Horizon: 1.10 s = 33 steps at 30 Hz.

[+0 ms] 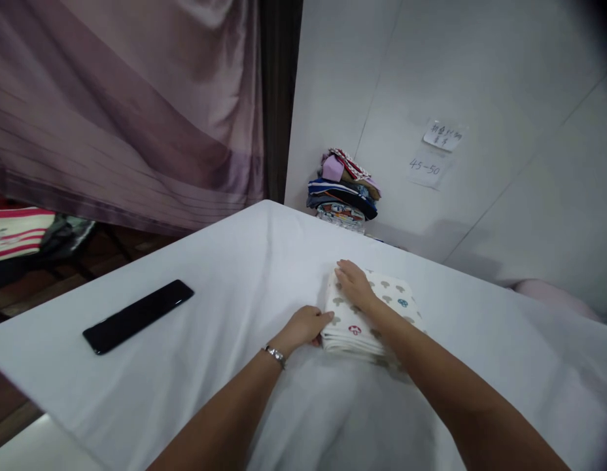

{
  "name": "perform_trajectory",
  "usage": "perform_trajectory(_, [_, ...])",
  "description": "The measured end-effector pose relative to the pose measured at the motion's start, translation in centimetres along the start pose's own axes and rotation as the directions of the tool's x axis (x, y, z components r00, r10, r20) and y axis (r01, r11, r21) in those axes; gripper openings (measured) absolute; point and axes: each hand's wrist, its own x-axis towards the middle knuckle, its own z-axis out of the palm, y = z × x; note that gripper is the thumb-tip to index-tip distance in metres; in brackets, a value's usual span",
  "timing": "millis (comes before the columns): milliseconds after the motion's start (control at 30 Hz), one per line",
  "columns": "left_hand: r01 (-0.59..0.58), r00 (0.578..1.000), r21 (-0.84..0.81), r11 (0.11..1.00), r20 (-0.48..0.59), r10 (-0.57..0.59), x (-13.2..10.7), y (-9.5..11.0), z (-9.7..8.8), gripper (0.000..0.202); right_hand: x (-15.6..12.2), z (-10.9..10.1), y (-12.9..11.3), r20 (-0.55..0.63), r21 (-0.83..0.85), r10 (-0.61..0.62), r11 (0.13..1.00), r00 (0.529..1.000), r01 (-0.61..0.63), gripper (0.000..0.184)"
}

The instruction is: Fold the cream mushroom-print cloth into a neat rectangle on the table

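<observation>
A cream folded cloth (392, 302) lies on the white-covered table, printed with grey mushroom-like shapes plus a red and a teal one. Its layers show along the near edge. My left hand (307, 325) pinches the cloth's near left corner, thumb on top and fingers at the side and partly under it. A metal bracelet (275, 355) circles that wrist. My right hand (355, 284) rests flat across the top near the far left corner, fingers stretched out. The right forearm hides part of the cloth's near right side.
A long black phone-like slab (138, 316) lies on the white table sheet (210, 366) at left. Stacked folded clothes (343, 190) stand beyond the far edge by the wall. A pinkish curtain (137, 111) hangs behind. Handwritten papers (425, 169) are on the wall. Striped fabric (19, 232) sits far left.
</observation>
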Motion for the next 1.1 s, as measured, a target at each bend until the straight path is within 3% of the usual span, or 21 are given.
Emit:
perform_trajectory(67, [0.021,1.0,-0.021,1.0,0.004,-0.021,-0.2,0.2,0.0,0.043,-2.6,-1.1,0.3,0.018,0.016,-0.03,0.999,0.999,0.03,0.047])
perform_trajectory(167, [0.011,1.0,-0.027,1.0,-0.009,-0.011,-0.2,0.2,0.0,0.042,-6.1,-2.1,1.0,0.148,-0.059,-0.012,0.998,0.989,0.021,0.052])
perform_trajectory(300, [-0.046,0.998,0.073,0.996,-0.039,0.049,0.0,-0.2,0.0,0.046,-8.0,-2.4,1.3,0.272,-0.097,0.061,0.995,0.96,-0.036,0.051])
perform_trajectory(467, [-0.109,0.982,0.191,0.976,-0.132,0.135,-0.8,-0.2,-0.1,0.054,-8.5,-3.0,0.0,0.154,0.107,0.069,0.991,0.986,-0.086,0.044])
perform_trajectory(600, [-0.095,0.985,0.164,0.982,-0.128,0.117,-2.1,0.2,-0.1,0.052,-10.8,-3.9,-1.5,0.058,0.248,-0.016,0.969,0.998,0.001,0.032])
perform_trajectory(733, [-0.082,0.991,0.07,0.994,-0.1,0.088,-2.9,0.8,0.0,0.05,-12.8,-4.3,-2.4,0.027,0.222,-0.054,0.974,0.998,0.047,0.023])
perform_trajectory(933, [-0.093,0.995,-0.249,0.964,-0.059,0.081,-3.7,1.7,0.2,0.041,-13.6,-4.2,-2.7,0.004,0.216,-0.092,0.972,0.996,0.089,0.022])
perform_trajectory(1033, [-0.103,0.994,-0.263,0.959,0.004,0.108,-3.7,1.2,0.3,0.042,-13.8,-4.2,-2.8,0.017,0.166,-0.17,0.972,0.985,0.165,0.024])
perform_trajectory(1100, [-0.084,0.996,-0.177,0.981,0.019,0.089,-3.4,0.5,0.3,0.042,-14.0,-4.2,-2.8,0.037,0.114,-0.227,0.968,0.973,0.221,0.027])
